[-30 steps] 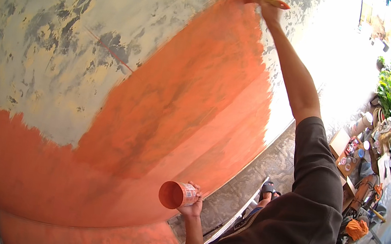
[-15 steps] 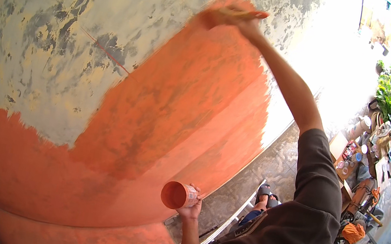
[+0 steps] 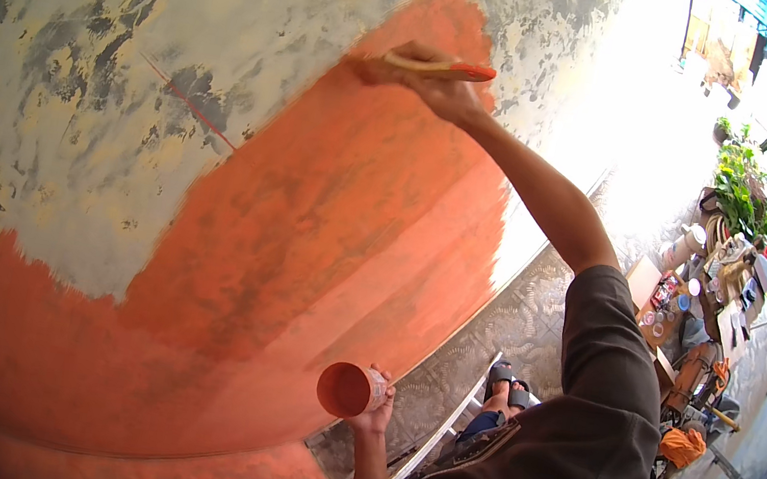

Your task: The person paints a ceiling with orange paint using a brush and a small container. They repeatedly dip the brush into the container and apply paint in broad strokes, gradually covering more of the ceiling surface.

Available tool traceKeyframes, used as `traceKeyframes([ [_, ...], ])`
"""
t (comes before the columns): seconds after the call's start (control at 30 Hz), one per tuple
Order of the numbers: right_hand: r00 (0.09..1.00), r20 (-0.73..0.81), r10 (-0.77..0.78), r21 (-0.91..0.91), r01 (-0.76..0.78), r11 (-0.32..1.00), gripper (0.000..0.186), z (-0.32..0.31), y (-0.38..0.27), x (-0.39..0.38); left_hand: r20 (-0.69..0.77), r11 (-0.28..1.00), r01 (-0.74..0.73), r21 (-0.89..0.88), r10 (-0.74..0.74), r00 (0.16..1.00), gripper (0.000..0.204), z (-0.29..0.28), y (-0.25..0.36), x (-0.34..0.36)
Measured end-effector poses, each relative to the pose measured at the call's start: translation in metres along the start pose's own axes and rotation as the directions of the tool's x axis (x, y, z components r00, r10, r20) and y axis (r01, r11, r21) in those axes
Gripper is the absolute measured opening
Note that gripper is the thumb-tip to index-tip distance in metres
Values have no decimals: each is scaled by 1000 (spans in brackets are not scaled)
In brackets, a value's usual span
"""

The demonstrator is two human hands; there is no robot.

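Note:
My right hand (image 3: 440,92) grips a paintbrush (image 3: 456,71) with a pale handle and an orange end. The brush is pressed to the wall, at the upper left border of the orange paint (image 3: 353,176); its bristles are blurred and partly hidden by the fingers. Lower down, my left hand (image 3: 375,411) is wrapped round a paint cup (image 3: 349,390), tilted so that its orange-coated inside shows. Beyond the brush, the unpainted wall (image 3: 188,22) is patchy grey and cream, with a thin red line on it.
I stand on a metal ladder (image 3: 439,438), sandalled feet (image 3: 508,385) on it, above a patterned floor (image 3: 541,313). To the right lie a brown bag (image 3: 691,375), an orange cloth (image 3: 682,446), several containers and leafy plants (image 3: 745,184).
My right hand and the brush have moved down and left along the paint's edge. My left hand with the cup has stayed almost where it was. The view has shifted slightly.

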State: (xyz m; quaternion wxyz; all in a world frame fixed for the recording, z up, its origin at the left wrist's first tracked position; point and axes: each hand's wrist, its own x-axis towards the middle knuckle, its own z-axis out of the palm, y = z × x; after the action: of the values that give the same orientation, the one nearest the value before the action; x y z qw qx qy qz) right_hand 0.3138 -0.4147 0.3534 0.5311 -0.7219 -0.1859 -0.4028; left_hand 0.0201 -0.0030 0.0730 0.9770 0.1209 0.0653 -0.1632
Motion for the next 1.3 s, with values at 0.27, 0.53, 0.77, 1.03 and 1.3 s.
traceKeyframes([
  [0.27, 752, -640, 156, 12, -193, 981, 27, -69, 100, 41, 42, 998, -63, 3, 62, 997, 60, 4, -6, -3],
  [0.53, 871, -344, -350, -586, 92, 805, 32, 84, -1, -14, 54, 1000, 12, 5, -12, 998, 61, 7, -20, 8],
  [0.77, 902, 128, -412, 9, 415, 910, 50, 250, -133, -66, -2, 999, -28, -33, 28, 1000, 64, -10, -4, 3],
  [1.03, 927, -124, -353, -208, 324, 923, 51, 123, 6, -12, 28, 999, -23, -45, 25, 999, 64, 1, -3, 7],
  [1.3, 872, -482, -80, -49, 65, 997, 46, 16, 26, 5, -30, 1000, 4, -4, -4, 1000, 58, 23, -26, 14],
])
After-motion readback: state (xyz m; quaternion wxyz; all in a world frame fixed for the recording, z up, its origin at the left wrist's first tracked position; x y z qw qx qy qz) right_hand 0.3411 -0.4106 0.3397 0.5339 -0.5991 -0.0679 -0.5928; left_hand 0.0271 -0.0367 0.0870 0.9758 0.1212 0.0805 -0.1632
